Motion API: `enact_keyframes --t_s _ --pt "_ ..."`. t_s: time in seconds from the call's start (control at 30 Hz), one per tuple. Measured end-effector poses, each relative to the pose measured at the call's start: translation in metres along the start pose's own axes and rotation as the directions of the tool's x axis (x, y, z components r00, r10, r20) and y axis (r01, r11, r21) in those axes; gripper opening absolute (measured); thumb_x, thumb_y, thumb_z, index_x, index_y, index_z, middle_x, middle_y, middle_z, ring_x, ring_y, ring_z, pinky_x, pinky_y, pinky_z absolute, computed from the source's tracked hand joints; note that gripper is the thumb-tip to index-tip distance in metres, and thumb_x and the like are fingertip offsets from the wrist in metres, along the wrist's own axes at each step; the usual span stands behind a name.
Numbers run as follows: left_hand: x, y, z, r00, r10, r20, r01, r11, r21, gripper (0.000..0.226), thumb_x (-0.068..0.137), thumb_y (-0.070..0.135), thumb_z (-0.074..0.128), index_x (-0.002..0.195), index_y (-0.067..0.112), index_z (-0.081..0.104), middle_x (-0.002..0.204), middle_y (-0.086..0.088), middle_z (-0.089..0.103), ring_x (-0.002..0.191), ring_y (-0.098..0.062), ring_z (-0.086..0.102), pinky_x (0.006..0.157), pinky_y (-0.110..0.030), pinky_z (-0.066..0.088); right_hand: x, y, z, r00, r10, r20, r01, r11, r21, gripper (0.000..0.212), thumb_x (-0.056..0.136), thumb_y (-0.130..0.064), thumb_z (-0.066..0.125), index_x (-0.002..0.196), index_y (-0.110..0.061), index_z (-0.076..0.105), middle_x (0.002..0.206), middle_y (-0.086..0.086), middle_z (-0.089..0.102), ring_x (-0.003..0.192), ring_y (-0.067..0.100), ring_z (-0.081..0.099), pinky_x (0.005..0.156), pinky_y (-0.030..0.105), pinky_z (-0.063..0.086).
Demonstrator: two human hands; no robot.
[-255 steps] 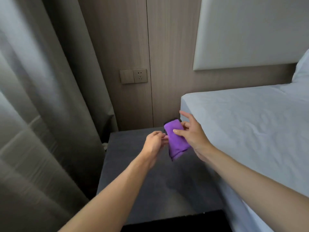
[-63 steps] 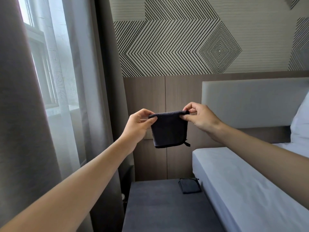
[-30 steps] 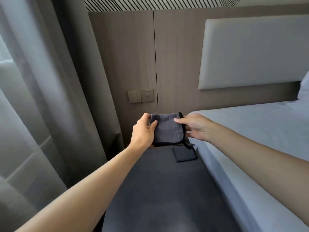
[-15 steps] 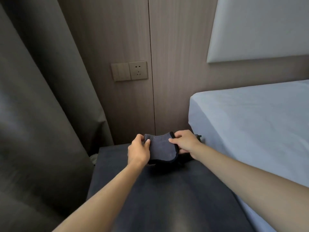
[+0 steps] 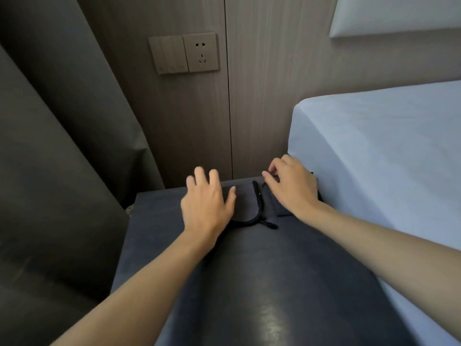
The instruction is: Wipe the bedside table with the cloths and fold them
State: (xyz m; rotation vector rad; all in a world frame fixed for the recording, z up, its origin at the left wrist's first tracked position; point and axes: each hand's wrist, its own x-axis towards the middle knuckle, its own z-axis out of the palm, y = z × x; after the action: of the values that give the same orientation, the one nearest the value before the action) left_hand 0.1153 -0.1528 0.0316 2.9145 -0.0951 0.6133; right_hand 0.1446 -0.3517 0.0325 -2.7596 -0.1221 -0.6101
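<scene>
A folded dark grey cloth with a black edge lies at the far end of the dark bedside table. My left hand rests flat on its left part, fingers spread. A second folded dark cloth lies just to its right, against the bed. My right hand lies on top of that one with fingers bent; whether it grips it is not clear. Most of the second cloth is hidden under the hand.
A bed with a pale sheet borders the table on the right. A wood-panel wall with a socket plate stands behind. Dark curtains hang close on the left. A padded headboard is at the top right.
Both hands lowered the dark cloth they held between them onto the table's far end, beside the other folded cloth. The left hand now lies flat on it; the right hand moved onto the second cloth.
</scene>
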Motion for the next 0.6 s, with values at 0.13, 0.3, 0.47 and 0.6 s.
enact_keyframes --t_s 0.13,0.3,0.47,0.6 --pt "0.005 0.015 0.015 0.895 0.363 0.259 -0.369 0.929 -0.025 0.059 0.099 0.058 0.017 0.152 0.034 0.03 0.164 -0.007 0.019 0.15 -0.032 0.013 0.118 -0.052 0.013 -0.017 0.027 0.014 0.964 -0.028 0.265 0.076 0.983 -0.17 0.067 0.102 -0.054 0.014 0.153 -0.019 0.038 0.16 0.007 0.036 0.149 0.027 0.028 0.118 0.041 0.025" --pt "0.001 0.033 0.046 0.839 0.204 0.505 -0.209 0.977 -0.047 0.057 0.101 0.053 0.004 0.154 0.04 -0.012 0.165 0.006 -0.018 0.149 -0.027 -0.024 0.116 -0.057 -0.017 -0.023 0.029 0.027 0.894 0.055 0.444 0.044 0.977 -0.208 0.058 0.104 -0.048 0.004 0.16 -0.032 -0.004 0.169 -0.002 -0.006 0.155 0.017 -0.01 0.125 0.043 -0.002" --pt "0.006 0.04 0.047 0.834 0.167 0.525 -0.184 0.983 -0.021 0.059 0.101 0.054 0.005 0.154 0.037 -0.014 0.164 0.006 -0.019 0.148 -0.027 -0.025 0.116 -0.057 -0.017 -0.018 0.026 0.022 0.841 0.099 0.531 0.022 0.976 -0.216 0.054 0.106 -0.04 0.004 0.158 -0.036 -0.01 0.168 -0.002 -0.015 0.153 0.017 -0.019 0.123 0.048 -0.01" --pt "0.022 0.037 0.038 0.767 0.158 0.622 -0.04 0.979 -0.199 0.066 0.101 0.049 0.029 0.157 0.032 0.001 0.164 0.004 -0.02 0.147 -0.025 -0.028 0.114 -0.055 -0.023 0.002 0.03 0.016 0.728 0.132 0.672 -0.142 0.989 -0.041 0.054 0.107 -0.032 0.009 0.16 -0.035 -0.001 0.168 -0.002 -0.014 0.152 0.016 -0.021 0.119 0.05 -0.02"
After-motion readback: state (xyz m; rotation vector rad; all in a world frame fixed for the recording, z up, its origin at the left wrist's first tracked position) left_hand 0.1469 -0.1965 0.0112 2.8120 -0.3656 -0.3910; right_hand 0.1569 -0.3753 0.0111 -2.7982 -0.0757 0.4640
